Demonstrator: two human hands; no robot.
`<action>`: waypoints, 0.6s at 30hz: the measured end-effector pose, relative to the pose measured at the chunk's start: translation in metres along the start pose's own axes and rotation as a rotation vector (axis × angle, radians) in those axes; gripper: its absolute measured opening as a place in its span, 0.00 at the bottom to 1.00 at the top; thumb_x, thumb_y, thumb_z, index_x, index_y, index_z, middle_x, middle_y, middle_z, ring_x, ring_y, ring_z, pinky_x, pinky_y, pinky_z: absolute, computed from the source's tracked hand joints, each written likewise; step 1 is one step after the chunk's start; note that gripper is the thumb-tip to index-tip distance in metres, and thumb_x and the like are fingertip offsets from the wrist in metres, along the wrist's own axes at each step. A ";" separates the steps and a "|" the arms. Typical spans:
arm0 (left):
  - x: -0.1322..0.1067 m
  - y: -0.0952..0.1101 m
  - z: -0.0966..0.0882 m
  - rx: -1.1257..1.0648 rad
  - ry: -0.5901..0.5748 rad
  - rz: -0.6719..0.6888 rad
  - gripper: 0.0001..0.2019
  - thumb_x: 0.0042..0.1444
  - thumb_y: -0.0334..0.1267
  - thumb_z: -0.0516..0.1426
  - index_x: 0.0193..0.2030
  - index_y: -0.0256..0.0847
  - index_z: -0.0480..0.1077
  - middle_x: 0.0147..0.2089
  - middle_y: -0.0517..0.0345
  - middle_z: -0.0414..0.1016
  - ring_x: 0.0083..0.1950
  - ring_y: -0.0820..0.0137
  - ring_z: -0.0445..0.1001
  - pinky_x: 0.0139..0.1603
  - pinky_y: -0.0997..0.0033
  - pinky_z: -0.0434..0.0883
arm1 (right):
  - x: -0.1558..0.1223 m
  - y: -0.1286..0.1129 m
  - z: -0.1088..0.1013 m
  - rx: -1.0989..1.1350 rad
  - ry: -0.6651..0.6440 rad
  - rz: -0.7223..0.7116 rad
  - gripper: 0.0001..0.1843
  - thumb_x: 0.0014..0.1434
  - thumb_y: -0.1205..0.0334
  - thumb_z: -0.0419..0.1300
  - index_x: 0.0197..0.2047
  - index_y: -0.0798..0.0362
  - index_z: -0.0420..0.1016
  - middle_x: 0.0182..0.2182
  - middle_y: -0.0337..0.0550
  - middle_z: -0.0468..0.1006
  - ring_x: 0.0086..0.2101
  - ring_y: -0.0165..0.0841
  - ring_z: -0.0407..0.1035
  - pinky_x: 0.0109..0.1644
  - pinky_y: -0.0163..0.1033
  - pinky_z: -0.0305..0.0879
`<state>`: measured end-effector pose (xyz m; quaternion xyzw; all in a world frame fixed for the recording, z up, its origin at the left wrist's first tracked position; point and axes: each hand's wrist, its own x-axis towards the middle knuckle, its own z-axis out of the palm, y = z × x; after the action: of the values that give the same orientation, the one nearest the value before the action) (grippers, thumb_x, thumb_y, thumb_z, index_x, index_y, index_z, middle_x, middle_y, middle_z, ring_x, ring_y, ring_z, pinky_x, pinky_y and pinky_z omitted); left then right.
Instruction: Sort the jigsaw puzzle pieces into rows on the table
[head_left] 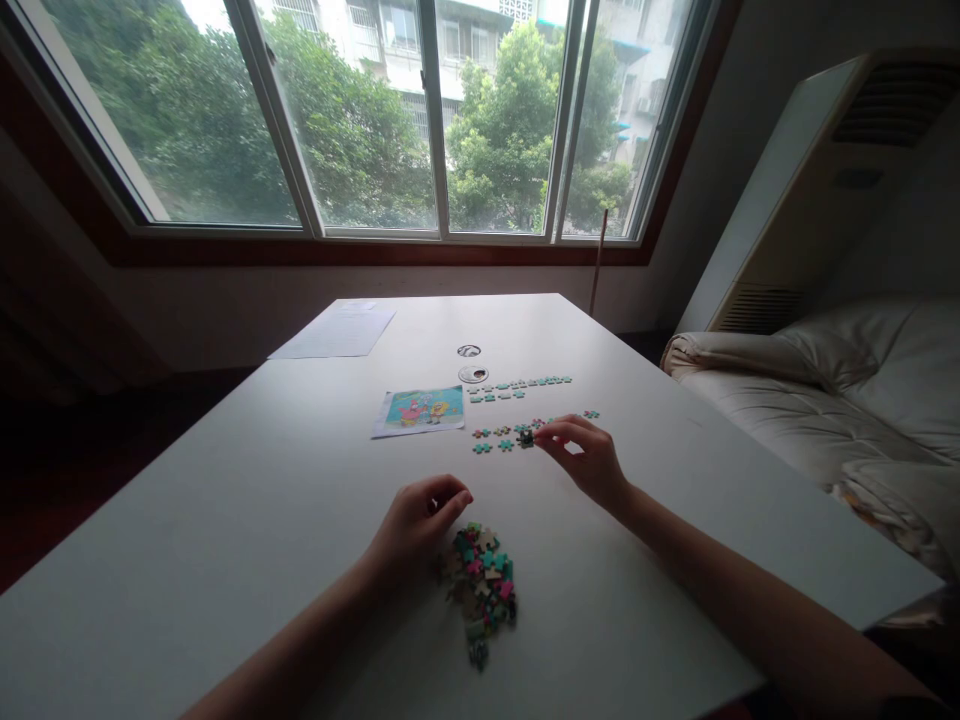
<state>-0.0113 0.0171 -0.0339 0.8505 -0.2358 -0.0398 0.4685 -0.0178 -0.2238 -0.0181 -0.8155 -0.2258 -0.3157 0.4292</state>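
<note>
My right hand [589, 458] reaches over the rows on the table, thumb and forefinger pinched at a dark puzzle piece [526, 438]. Short rows of mostly teal puzzle pieces [506, 445] lie around its fingertips, some of them behind the hand. Farther back are two more rows of puzzle pieces [519, 384]. My left hand [421, 515] rests with curled fingers beside a heap of loose puzzle pieces [484, 575], mixed teal, pink, green and tan. Whatever its fingers may hold is hidden. A cartoon picture sheet [424, 410] lies left of the rows.
Two small round items [472, 374] sit behind the picture on the white table [300, 500]. A paper sheet [337, 330] lies at the far left corner. Beyond the table are a window, a pale sofa [810, 400] on the right and a tall cabinet-like unit [795, 190].
</note>
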 end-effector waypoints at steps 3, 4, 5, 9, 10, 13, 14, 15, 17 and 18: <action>0.000 0.000 0.000 0.001 -0.002 -0.003 0.12 0.52 0.42 0.51 0.28 0.36 0.71 0.22 0.62 0.66 0.23 0.75 0.60 0.24 0.78 0.59 | 0.000 0.002 0.000 -0.020 -0.021 -0.007 0.06 0.56 0.61 0.56 0.34 0.53 0.73 0.30 0.42 0.73 0.26 0.27 0.66 0.29 0.33 0.65; 0.000 -0.001 0.000 0.001 -0.003 -0.006 0.12 0.52 0.42 0.51 0.28 0.36 0.71 0.22 0.62 0.66 0.23 0.75 0.60 0.24 0.78 0.59 | -0.001 0.003 0.000 -0.025 -0.027 -0.011 0.07 0.56 0.61 0.56 0.34 0.53 0.73 0.30 0.42 0.73 0.26 0.27 0.66 0.29 0.32 0.65; 0.000 -0.001 0.000 0.002 -0.005 -0.008 0.12 0.52 0.42 0.51 0.28 0.36 0.71 0.22 0.62 0.66 0.23 0.75 0.60 0.24 0.78 0.59 | -0.001 0.004 0.001 -0.028 -0.030 -0.017 0.07 0.56 0.60 0.56 0.34 0.53 0.73 0.30 0.42 0.73 0.26 0.27 0.66 0.28 0.32 0.65; 0.000 -0.003 0.001 0.010 -0.009 -0.004 0.12 0.53 0.41 0.51 0.28 0.36 0.70 0.23 0.62 0.66 0.24 0.75 0.60 0.25 0.78 0.59 | -0.003 0.007 0.002 -0.038 -0.018 -0.047 0.06 0.56 0.61 0.57 0.34 0.53 0.73 0.29 0.41 0.73 0.26 0.26 0.66 0.27 0.30 0.64; 0.000 -0.004 0.002 0.013 -0.009 -0.001 0.12 0.53 0.41 0.51 0.28 0.36 0.70 0.23 0.62 0.66 0.24 0.75 0.60 0.25 0.78 0.59 | -0.002 0.009 0.002 -0.050 -0.022 -0.050 0.06 0.56 0.61 0.57 0.34 0.52 0.73 0.29 0.41 0.73 0.25 0.26 0.66 0.26 0.30 0.63; 0.001 -0.003 0.002 0.023 -0.004 -0.002 0.12 0.53 0.42 0.51 0.28 0.36 0.70 0.22 0.62 0.66 0.24 0.75 0.60 0.25 0.79 0.59 | 0.007 0.023 -0.002 -0.132 -0.080 -0.041 0.07 0.56 0.60 0.56 0.34 0.52 0.73 0.30 0.41 0.74 0.25 0.26 0.66 0.27 0.30 0.63; 0.001 -0.003 0.002 0.025 0.001 -0.005 0.12 0.53 0.42 0.51 0.28 0.36 0.70 0.22 0.62 0.66 0.23 0.75 0.60 0.25 0.79 0.59 | 0.012 0.031 -0.004 -0.169 -0.107 -0.030 0.07 0.56 0.60 0.56 0.35 0.52 0.74 0.30 0.41 0.74 0.25 0.26 0.66 0.28 0.31 0.63; 0.001 -0.002 0.002 0.027 0.007 -0.007 0.12 0.53 0.42 0.51 0.28 0.36 0.70 0.22 0.62 0.66 0.23 0.75 0.60 0.25 0.79 0.59 | 0.018 0.040 -0.007 -0.203 -0.126 -0.012 0.07 0.56 0.59 0.56 0.34 0.52 0.74 0.29 0.41 0.74 0.25 0.27 0.66 0.29 0.31 0.63; 0.001 0.000 0.002 0.032 0.012 -0.010 0.13 0.52 0.42 0.51 0.28 0.36 0.70 0.22 0.62 0.66 0.23 0.75 0.60 0.24 0.79 0.59 | 0.031 0.062 -0.012 -0.264 -0.170 0.059 0.08 0.55 0.59 0.57 0.34 0.52 0.74 0.28 0.40 0.74 0.24 0.27 0.66 0.30 0.31 0.62; 0.001 0.001 0.002 0.036 0.011 -0.010 0.12 0.52 0.42 0.51 0.28 0.36 0.70 0.22 0.62 0.66 0.23 0.75 0.60 0.24 0.79 0.59 | 0.037 0.074 -0.015 -0.291 -0.201 0.108 0.08 0.55 0.58 0.57 0.33 0.53 0.74 0.28 0.39 0.75 0.24 0.27 0.65 0.30 0.31 0.62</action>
<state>-0.0110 0.0143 -0.0345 0.8603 -0.2294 -0.0331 0.4540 0.0507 -0.2719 -0.0263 -0.9074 -0.1754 -0.2386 0.2982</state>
